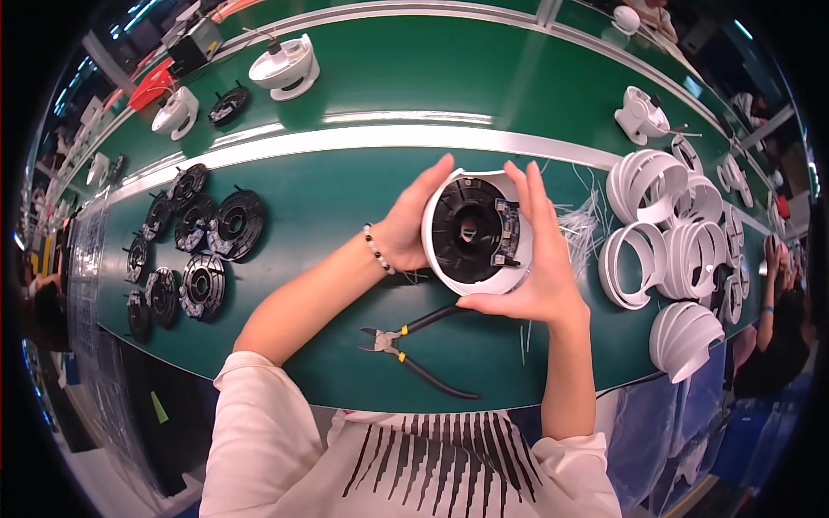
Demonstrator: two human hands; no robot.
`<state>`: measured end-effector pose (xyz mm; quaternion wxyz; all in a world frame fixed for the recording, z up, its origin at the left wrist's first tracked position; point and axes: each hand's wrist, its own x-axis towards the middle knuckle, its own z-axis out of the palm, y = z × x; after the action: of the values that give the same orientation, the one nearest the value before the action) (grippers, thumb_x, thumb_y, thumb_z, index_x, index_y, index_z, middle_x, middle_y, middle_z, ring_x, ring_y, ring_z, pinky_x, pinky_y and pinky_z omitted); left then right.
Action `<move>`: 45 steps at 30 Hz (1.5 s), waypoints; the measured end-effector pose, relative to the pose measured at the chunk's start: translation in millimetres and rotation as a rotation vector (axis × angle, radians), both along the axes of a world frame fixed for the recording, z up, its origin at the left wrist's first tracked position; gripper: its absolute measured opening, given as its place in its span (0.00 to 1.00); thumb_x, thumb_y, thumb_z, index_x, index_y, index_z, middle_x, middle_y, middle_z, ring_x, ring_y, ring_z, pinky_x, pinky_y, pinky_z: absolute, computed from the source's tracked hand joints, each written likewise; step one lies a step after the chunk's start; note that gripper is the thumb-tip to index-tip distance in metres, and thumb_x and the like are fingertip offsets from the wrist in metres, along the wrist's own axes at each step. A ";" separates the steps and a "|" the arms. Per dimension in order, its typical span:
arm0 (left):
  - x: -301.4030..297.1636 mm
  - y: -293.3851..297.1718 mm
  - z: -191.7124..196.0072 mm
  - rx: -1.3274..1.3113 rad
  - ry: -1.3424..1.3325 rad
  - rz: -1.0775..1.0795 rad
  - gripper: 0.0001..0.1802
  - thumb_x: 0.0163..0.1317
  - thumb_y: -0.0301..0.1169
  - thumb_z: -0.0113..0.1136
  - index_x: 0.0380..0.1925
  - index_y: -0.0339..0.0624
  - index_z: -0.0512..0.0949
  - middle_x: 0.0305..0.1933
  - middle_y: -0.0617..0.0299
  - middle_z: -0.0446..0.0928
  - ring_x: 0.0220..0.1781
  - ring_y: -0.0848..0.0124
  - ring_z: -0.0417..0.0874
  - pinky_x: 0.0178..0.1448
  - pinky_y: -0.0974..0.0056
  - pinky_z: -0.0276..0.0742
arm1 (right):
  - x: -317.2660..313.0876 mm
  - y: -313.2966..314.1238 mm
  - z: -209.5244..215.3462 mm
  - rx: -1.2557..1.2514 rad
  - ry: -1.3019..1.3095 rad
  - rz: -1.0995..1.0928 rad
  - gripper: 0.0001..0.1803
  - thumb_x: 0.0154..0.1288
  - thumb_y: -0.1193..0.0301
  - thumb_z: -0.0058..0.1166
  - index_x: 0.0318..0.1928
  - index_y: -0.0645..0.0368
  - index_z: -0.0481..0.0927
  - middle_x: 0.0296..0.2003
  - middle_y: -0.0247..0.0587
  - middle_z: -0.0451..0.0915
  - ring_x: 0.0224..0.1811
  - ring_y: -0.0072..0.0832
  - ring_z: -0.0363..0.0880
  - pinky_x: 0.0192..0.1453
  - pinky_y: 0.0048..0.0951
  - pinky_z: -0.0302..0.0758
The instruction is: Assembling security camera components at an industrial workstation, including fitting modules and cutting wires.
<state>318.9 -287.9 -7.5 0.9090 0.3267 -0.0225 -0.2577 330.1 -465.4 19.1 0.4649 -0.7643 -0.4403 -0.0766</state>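
Both my hands hold a round white housing [449, 278] with a black disc insert [466, 229] set in its open face, raised above the green bench. My left hand [406, 229] cups its left side, a bead bracelet on the wrist. My right hand [535, 259] wraps the right side, fingers stretched up along the rim, next to a small circuit part [506, 233] on the insert. Black-handled cutting pliers [414, 344] lie open on the bench just below my hands.
Several black disc inserts [194, 246] lie grouped at the left. Stacked white shells [673, 233] crowd the right, with loose clear ties [580, 226] beside them. More white housings [287, 67] sit on the far belt. Another person's arm [768, 293] shows at the right edge.
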 end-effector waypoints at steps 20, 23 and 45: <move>-7.3 -8.6 3.9 -0.157 -0.007 0.157 0.29 0.48 0.36 0.43 0.53 0.38 0.60 0.48 0.51 0.69 0.46 0.62 0.73 0.52 0.57 0.70 | -12.1 19.8 -19.2 0.000 0.028 -0.277 0.58 0.24 0.59 0.69 0.59 0.64 0.53 0.51 0.49 0.62 0.55 0.40 0.63 0.58 0.35 0.61; -1.6 -9.5 8.6 -0.152 -0.049 0.155 0.34 0.48 0.39 0.43 0.58 0.40 0.55 0.54 0.49 0.64 0.54 0.58 0.69 0.58 0.54 0.63 | -4.3 23.0 -18.5 0.119 -0.078 -0.300 0.57 0.25 0.59 0.69 0.58 0.64 0.53 0.55 0.51 0.59 0.56 0.41 0.61 0.58 0.35 0.60; 145.6 7.3 1.9 0.403 0.016 0.098 0.23 0.63 0.46 0.37 0.48 0.41 0.63 0.47 0.54 0.72 0.47 0.63 0.75 0.50 0.49 0.71 | -30.9 -23.8 12.0 -0.351 -0.257 0.027 0.43 0.33 0.65 0.64 0.52 0.72 0.62 0.51 0.58 0.62 0.52 0.50 0.62 0.57 0.41 0.58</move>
<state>464.4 -280.6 -5.6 0.8369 0.5007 0.0526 -0.2150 299.2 -489.1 31.1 0.2657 -0.8114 -0.5128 -0.0895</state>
